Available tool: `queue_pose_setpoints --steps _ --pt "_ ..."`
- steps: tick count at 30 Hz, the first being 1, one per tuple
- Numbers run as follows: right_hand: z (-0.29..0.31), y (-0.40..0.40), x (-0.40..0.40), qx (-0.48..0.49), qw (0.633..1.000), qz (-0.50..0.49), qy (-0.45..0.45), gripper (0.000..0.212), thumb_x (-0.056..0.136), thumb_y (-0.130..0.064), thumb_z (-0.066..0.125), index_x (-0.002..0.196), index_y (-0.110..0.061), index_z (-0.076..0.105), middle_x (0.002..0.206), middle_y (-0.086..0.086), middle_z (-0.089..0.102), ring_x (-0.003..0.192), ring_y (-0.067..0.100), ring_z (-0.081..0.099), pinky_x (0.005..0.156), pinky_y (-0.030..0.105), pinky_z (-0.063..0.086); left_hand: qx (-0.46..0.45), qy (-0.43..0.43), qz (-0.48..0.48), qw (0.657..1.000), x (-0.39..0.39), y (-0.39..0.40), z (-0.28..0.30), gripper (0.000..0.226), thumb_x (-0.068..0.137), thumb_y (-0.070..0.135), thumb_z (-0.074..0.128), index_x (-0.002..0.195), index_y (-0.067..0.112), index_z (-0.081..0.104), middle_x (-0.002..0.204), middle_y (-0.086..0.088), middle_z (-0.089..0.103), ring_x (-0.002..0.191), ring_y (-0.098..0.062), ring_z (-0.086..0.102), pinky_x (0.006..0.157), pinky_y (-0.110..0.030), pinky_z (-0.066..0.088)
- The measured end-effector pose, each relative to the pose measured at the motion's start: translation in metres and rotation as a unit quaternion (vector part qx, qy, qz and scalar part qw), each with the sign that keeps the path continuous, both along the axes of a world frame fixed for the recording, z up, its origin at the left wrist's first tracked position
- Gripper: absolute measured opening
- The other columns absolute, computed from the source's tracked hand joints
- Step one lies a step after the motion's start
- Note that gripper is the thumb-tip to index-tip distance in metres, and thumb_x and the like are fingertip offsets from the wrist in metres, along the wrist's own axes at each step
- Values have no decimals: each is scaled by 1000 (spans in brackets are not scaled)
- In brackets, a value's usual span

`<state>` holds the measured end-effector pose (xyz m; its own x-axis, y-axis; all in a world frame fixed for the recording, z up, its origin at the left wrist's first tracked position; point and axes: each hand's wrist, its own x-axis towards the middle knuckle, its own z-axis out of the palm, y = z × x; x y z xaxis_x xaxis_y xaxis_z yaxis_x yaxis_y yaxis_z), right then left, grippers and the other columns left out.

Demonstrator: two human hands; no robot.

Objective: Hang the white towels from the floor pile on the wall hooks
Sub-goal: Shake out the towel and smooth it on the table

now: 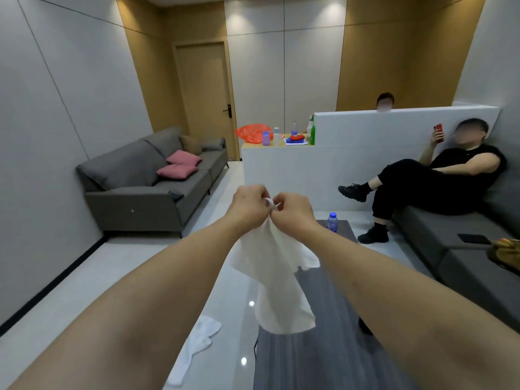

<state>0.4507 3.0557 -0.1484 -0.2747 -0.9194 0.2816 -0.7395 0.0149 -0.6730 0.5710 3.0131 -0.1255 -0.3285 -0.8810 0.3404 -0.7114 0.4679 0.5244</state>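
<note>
Right at the centre of the frame, the left hand and the right hand meet almost knuckle to knuckle, each pinching the top edge of one white towel. A small fold of cloth pokes up between the two grips, and the rest hangs straight down below them, in front of the dark coffee table. A second towel lies crumpled on the pale floor at lower centre, left of the table and well apart from both hands. So two towels show in all. One water bottle stands at the table's far end. Two pink cushions sit on the grey sofa at middle left. Two people are at the right, one seated holding a red phone.
</note>
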Motion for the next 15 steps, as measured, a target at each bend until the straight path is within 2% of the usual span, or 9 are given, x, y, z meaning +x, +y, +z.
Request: queue_pose_setpoints --steps 4,8,11,15 --pt "23 5 0 -22 999 19 24 18 91 -28 58 90 -17 72 90 3 70 88 24 62 73 32 50 -22 -11 16 1000 1 13 18 19 87 13 51 89 15 70 94 -6 67 86 -20 57 64 -26 40" --pt "40 12 6 -13 999 30 41 15 89 -21 58 93 -13 70 94 8 69 91 26 61 73 32 49 -40 -15 30 999 5 25 31 13 87 17 60 90 11 71 91 -8 67 87 -24 60 68 -31 47" --pt "52 20 17 -7 995 47 82 18 90 -19 54 102 -10 66 101 11 67 96 30 60 77 36 49 -49 -20 50 997 15 39 40 14 89 27 64 89 14 70 93 -9 67 88 -25 61 74 -36 53" --pt "70 32 40 -9 987 91 135 24 94 -18 49 108 -6 64 109 17 66 104 34 59 79 36 44 -83 -33 90 992 36 62 54 17 91 25 62 89 10 70 91 -7 67 88 -25 58 75 -37 51"
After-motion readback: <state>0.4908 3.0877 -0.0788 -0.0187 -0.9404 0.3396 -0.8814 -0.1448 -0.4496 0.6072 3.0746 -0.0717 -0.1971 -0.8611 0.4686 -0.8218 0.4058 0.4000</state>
